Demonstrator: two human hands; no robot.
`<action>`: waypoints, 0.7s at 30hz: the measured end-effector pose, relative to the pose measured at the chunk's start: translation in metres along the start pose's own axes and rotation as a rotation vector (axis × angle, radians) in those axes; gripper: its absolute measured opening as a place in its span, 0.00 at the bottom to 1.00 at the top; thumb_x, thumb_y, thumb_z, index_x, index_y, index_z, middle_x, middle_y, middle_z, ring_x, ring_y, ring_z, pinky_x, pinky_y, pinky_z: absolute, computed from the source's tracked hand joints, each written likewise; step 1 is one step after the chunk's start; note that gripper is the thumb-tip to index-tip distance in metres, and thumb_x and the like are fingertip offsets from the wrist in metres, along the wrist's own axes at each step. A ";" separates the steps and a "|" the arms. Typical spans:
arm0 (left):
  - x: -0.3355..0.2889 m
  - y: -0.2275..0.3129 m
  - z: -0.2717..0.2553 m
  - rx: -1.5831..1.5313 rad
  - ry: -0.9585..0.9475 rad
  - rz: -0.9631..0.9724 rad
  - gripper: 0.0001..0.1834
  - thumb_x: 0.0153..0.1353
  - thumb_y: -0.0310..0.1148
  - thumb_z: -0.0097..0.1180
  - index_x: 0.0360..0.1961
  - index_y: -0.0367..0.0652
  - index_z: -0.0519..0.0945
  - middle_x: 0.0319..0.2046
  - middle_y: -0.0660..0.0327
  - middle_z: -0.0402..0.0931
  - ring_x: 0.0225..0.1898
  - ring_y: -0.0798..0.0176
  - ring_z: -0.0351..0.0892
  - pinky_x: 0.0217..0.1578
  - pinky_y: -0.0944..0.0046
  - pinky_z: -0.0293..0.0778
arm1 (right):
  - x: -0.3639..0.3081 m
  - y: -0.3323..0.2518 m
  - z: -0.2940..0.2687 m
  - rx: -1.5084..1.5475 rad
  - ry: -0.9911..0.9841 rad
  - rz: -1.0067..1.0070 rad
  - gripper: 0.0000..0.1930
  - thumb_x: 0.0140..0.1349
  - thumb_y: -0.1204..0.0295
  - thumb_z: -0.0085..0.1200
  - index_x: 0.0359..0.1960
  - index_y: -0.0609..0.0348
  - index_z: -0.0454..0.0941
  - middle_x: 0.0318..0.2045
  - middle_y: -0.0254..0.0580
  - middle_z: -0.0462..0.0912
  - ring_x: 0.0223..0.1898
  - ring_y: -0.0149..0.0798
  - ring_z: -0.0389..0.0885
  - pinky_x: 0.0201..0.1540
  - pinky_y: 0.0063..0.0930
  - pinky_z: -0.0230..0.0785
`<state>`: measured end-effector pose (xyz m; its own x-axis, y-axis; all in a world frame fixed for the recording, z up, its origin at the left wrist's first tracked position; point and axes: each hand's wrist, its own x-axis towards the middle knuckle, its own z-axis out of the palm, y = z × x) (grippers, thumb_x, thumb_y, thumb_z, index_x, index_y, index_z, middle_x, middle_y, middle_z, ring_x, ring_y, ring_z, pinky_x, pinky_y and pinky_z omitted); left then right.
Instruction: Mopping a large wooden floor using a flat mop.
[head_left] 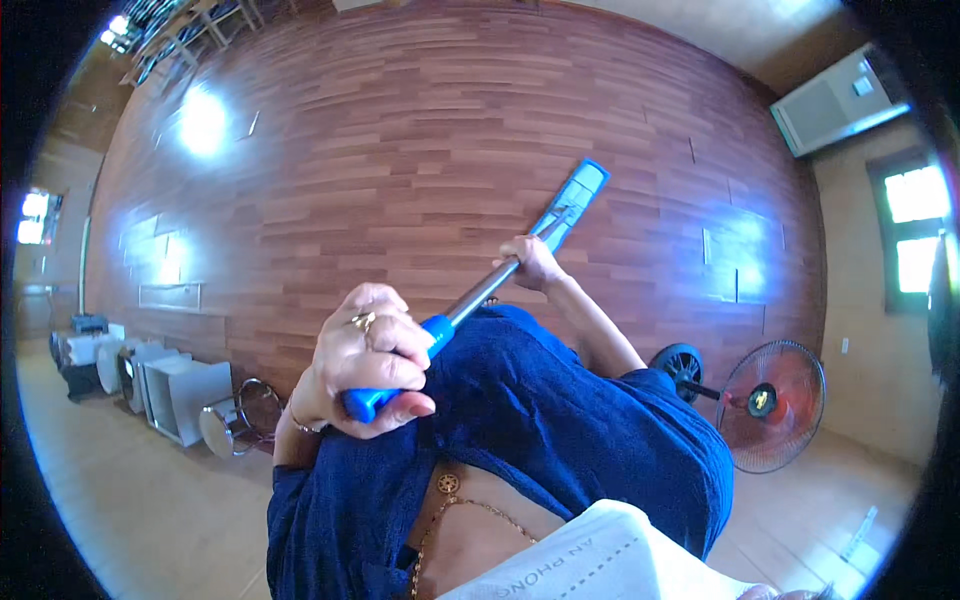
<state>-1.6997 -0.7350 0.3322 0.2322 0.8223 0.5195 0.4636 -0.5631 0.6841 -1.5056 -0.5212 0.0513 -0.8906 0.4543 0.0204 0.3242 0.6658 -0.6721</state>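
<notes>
A flat mop with a metal pole [482, 295] runs slantwise from my chest out to the floor. My left hand [370, 350] is wrapped round its blue grip [368, 402] at the top end, with a ring on one finger. Lower down the pole, my right hand [533, 263] is closed round the metal. Beyond it, the light blue rectangular mop head [574, 200] lies on the brown wood-plank floor [430, 150], a little right of the middle.
A red standing fan [762, 402] with a round black base [680, 362] is close on my right. At the left are a round stool [222, 428], a white cabinet-like box [185, 395] and other items. A white boxy unit [840, 103] is at the far right; wooden furniture [190, 40] is far left.
</notes>
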 end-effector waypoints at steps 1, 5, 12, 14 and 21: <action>0.001 -0.006 -0.024 -0.043 -0.032 0.007 0.13 0.46 0.41 0.70 0.22 0.49 0.77 0.25 0.67 0.75 0.31 0.61 0.77 0.38 0.57 0.66 | 0.006 -0.019 -0.003 0.007 0.021 0.054 0.13 0.53 0.62 0.57 0.17 0.54 0.71 0.20 0.48 0.77 0.31 0.56 0.77 0.36 0.50 0.66; 0.012 -0.036 -0.099 -0.217 -0.125 0.029 0.11 0.46 0.37 0.70 0.23 0.48 0.78 0.26 0.66 0.76 0.31 0.61 0.78 0.40 0.59 0.66 | 0.029 -0.055 -0.002 -0.026 0.224 0.129 0.18 0.52 0.64 0.62 0.15 0.58 0.68 0.16 0.47 0.72 0.23 0.54 0.73 0.26 0.45 0.63; 0.028 -0.088 -0.204 -0.477 -0.253 -0.015 0.08 0.48 0.33 0.69 0.26 0.44 0.81 0.31 0.60 0.79 0.38 0.55 0.80 0.43 0.56 0.70 | 0.098 -0.115 -0.022 0.010 0.256 0.216 0.13 0.49 0.68 0.62 0.15 0.56 0.70 0.21 0.47 0.77 0.27 0.54 0.77 0.30 0.44 0.67; 0.027 -0.087 -0.227 -0.468 -0.290 -0.013 0.08 0.48 0.30 0.68 0.29 0.44 0.81 0.35 0.58 0.78 0.42 0.55 0.78 0.44 0.54 0.70 | 0.110 -0.127 -0.025 0.013 0.306 0.237 0.14 0.48 0.69 0.62 0.15 0.57 0.69 0.20 0.47 0.77 0.27 0.54 0.77 0.30 0.44 0.67; 0.009 -0.024 -0.254 -0.398 -0.176 -0.156 0.08 0.47 0.28 0.68 0.28 0.45 0.80 0.35 0.61 0.79 0.40 0.60 0.77 0.47 0.56 0.66 | 0.117 -0.158 -0.039 -0.182 0.195 0.171 0.16 0.52 0.62 0.59 0.14 0.54 0.68 0.18 0.43 0.75 0.28 0.53 0.76 0.35 0.46 0.64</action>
<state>-1.9259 -0.7347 0.4508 0.3437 0.8816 0.3235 0.1479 -0.3910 0.9084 -1.6481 -0.5500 0.1885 -0.7459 0.6621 0.0722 0.5313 0.6569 -0.5350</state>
